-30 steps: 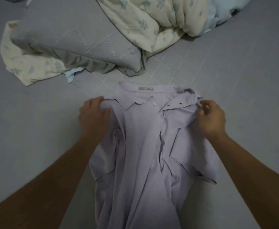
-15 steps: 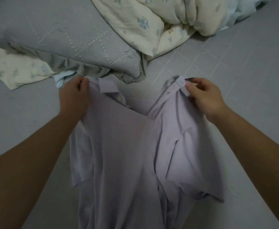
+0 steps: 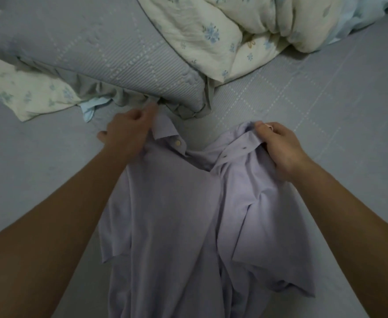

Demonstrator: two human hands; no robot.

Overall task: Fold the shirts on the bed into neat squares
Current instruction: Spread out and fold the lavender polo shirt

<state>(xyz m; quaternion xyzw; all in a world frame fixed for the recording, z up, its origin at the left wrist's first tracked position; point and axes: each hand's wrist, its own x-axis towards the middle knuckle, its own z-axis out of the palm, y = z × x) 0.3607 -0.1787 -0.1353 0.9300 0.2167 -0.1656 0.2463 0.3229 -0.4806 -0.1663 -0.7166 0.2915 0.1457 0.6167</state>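
1. A pale lilac, soft woven short-sleeved shirt (image 3: 177, 203) with a pointed collar lies face up on the bed (image 3: 326, 134), collar end away from the person, its body running down to the lower edge of the view.
2. Its cloth is thin and limp, gathered in long creases down the middle; the placket is open at the neck, showing a round pale button (image 3: 177, 143) on the left flap and small dark buttonholes on the right flap.
3. One short sleeve spreads out flat to the right with a straight hem; the other is bunched under the left forearm.
4. The left hand (image 3: 126, 134) has its fingers curled around the left collar and shoulder, gripping the cloth.
5. The right hand (image 3: 280, 145) pinches the right collar edge between thumb and bent fingers, lifting it slightly off the bed.
6. The bed is covered by a grey-blue sheet stitched with dotted lines in a diamond grid.
7. Just beyond the collar lies a plump grey-blue ribbed pillow (image 3: 108, 53) with a ruffled edge.
8. A puffy cream quilt with blue flower print (image 3: 245, 31) is heaped at the top, wrinkled and soft.
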